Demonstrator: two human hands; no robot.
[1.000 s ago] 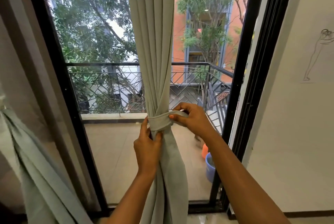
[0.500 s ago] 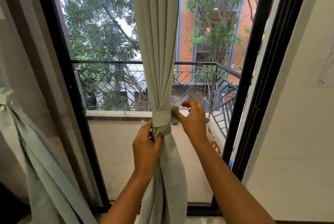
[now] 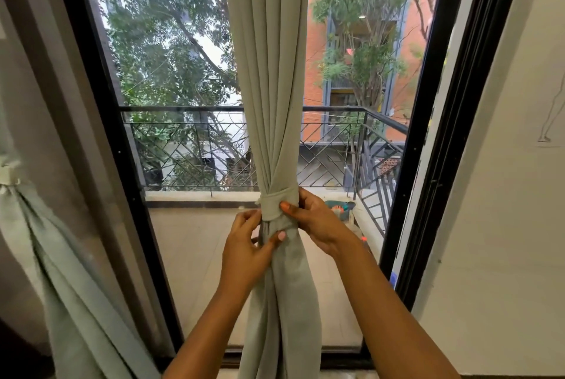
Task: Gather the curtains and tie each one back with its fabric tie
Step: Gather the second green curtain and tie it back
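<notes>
A pale green curtain hangs in the middle of the glass door, gathered into one bundle. A matching fabric tie is wrapped around it at waist height. My left hand grips the bundle just under the tie, thumb across the front. My right hand holds the tie from the right, its thumb pressing on the band. The back of the tie is hidden. A second green curtain at the far left hangs gathered with a pale tie around it.
A black door frame stands to the right, with a white wall beyond it. Through the glass lie a tiled balcony, a black railing and small coloured items on the balcony floor.
My right hand has moved in from holding the tie's loose end out to the right and now presses on the wrapped band. The left hand stays under the tie. The camera has moved closer.
</notes>
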